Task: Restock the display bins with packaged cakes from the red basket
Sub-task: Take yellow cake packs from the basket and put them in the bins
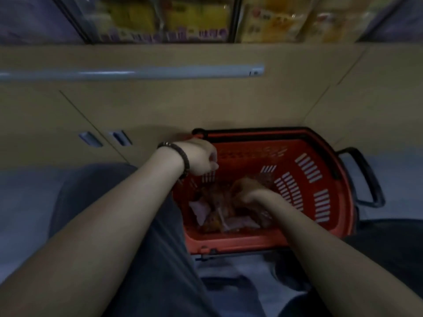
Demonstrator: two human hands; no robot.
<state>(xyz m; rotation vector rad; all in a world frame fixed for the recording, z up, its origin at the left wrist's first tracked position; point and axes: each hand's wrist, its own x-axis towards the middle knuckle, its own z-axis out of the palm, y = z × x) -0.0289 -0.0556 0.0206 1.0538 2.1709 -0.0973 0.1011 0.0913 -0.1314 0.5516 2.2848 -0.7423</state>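
The packaged cakes (219,211) are clear wrappers showing brown cake and pale label patches. They lie heaped on the floor of one red basket (320,202), which has slotted walls. The heap sits under the right hand (248,189) and spreads from it toward the person. Blur stops an exact count; there are several packets.

The right hand is deep in the basket, fingers curled down and closing on a brown packet at the top of the heap. The left hand (201,157) hangs higher and further left, over the basket's rim, wearing one dark beaded bracelet (180,155). Its fingers are curled under, and I cannot tell whether they hold anything.

The basket has two black handles (364,177): one lies along the rim beyond the hands, and one is swung out past the right hand.
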